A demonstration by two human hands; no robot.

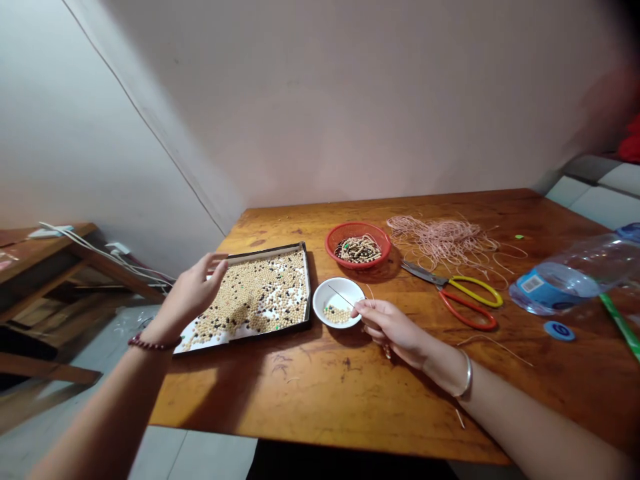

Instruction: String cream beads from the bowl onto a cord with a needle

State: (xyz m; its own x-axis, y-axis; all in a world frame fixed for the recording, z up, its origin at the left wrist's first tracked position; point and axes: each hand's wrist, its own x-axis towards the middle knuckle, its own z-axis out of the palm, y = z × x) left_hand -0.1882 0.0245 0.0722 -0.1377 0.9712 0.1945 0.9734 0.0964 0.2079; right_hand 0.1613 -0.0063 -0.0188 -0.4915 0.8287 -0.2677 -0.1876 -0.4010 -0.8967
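Note:
My left hand (pixel 196 288) hovers over the left part of a shallow tray (pixel 309 283), its fingers stretched out and holding nothing. Cream beads (pixel 245 283) mixed with black and a few green ones cover much of the tray's white bottom. A long thin needle (pixel 341 295) is pinched between the thumb and fingers of my right hand (pixel 393 328). The needle points up and left across a white bowl (pixel 319 308), which has a small heap of cream beads (pixel 337 315) in it. A thin thread shows near the right fingers; part of it is hidden.
Behind the bowl stands a red basket (pixel 332 235) with strung beads. A tangle of pink cord (pixel 443 239) lies beside it. Scissors (pixel 440 281) with red and yellow handles rest nearby. A clear plastic bottle (pixel 565 277), a blue cap (pixel 559 331) and a green strip (pixel 620 327) are at right.

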